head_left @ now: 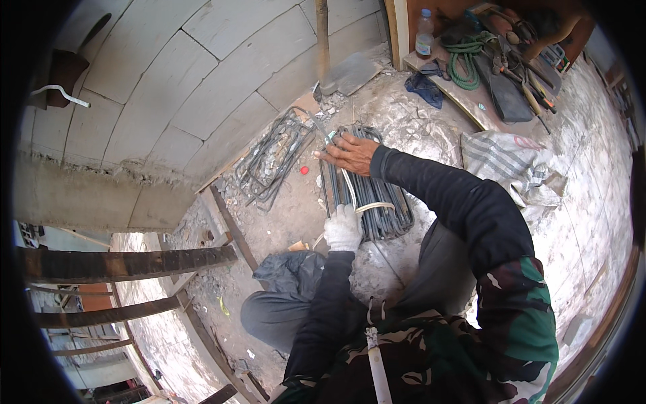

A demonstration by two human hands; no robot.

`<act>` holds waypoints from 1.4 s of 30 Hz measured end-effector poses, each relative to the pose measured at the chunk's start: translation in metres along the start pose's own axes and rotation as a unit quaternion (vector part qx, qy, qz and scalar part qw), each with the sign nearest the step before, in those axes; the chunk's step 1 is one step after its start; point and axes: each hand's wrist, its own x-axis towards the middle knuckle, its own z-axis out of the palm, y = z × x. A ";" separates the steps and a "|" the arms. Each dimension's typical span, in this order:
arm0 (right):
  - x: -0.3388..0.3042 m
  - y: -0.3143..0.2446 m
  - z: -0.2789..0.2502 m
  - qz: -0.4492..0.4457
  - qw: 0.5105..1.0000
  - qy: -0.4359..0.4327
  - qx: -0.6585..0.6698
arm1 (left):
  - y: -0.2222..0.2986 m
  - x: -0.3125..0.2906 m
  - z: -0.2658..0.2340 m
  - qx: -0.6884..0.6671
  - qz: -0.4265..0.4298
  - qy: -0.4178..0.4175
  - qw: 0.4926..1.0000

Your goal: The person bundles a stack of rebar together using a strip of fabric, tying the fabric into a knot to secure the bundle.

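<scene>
Bent metal rods lie bundled on the gritty floor, the bare right hand spreading its grip over them, the knit-gloved left hand curled at a pale strap, its hold hidden.

White glove. Dark grey rod bundle, cream strap. Green rope. Camouflage sleeve. Grey-striped white sack.

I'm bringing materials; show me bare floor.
Open: pale dusty floor right of the grey-striped white woven sack; the narrow brown strip between two piles of dark metal frames, around a red cap. Crowded: the tool-strewn tan board.
</scene>
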 end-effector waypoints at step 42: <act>0.002 -0.037 0.022 0.273 0.788 -0.154 0.530 | -0.010 -0.011 0.018 -0.089 -0.055 0.063 0.993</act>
